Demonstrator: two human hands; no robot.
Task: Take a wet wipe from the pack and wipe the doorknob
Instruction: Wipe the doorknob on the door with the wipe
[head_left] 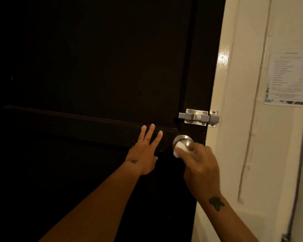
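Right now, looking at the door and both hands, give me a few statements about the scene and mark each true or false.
1. The right hand presses a white wet wipe on the round silver metal doorknob. True.
2. The left hand grips the knob. False: it lies flat, fingers spread, on the dark wooden door.
3. The silver slide bolt latch sits below the knob. False: it is above.
4. A printed paper notice hangs on the cream wall. True.
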